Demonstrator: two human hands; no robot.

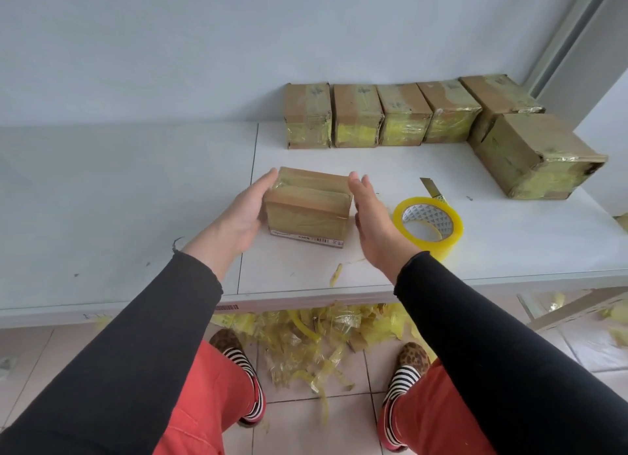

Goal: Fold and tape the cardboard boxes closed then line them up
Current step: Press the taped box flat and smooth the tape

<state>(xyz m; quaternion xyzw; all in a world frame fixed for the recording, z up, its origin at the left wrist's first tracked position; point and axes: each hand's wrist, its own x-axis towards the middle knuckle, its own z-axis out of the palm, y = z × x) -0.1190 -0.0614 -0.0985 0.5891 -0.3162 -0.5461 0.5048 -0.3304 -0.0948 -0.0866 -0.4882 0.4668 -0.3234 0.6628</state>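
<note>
A small cardboard box (307,213), closed and covered with clear tape, stands on the white table (136,199) in front of me. My left hand (243,216) lies flat against its left side, fingers straight. My right hand (373,223) is beside its right side with the fingers spread and a thin gap to the cardboard. Neither hand closes around the box. A row of several taped boxes (356,114) lines the back wall, and one more taped box (533,155) sits in front of the row's right end.
A yellow roll of clear tape (445,237) lies just right of my right hand, with a utility knife (430,187) behind it. Tape scraps (306,339) litter the tiled floor under the table edge. A wall closes off the back.
</note>
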